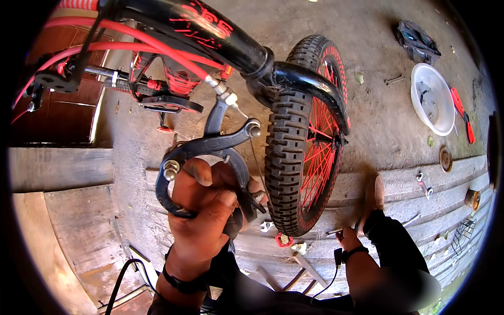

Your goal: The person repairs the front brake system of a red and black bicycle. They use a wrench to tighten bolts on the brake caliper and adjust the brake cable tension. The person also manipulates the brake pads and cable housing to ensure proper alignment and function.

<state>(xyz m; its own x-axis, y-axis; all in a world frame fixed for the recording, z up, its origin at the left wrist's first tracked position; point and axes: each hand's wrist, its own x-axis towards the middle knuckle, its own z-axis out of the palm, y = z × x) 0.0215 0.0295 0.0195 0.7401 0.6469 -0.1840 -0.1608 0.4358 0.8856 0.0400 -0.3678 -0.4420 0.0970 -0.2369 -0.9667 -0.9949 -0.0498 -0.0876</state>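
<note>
2 hands are at work, and the left hand (202, 210) is nearest the camera, fingers wrapped tight round a black caliper brake (210, 157). It is raised close to the face, probably so its bolts can be seen, with the red cable (157, 44) running from its top arm back to the bicycle. Lower right, the right hand (349, 239) rests down near the concrete floor (388, 121), fingers pinched on what looks like a thin metal tool (334, 231), though the view there is too small to be sure. Just beyond the brake stands the knobby front wheel (299, 142) with red spokes, held in the black fork (315, 84); the frame (199, 26) slants away to the upper left. A brown shoe (374, 191) is planted beside the tyre. Farther off, toward the right edge of the floor, sit a white bowl (433, 97), red-handled pliers (462, 113) and a dark pouch (417, 42), kept within reach.
</note>
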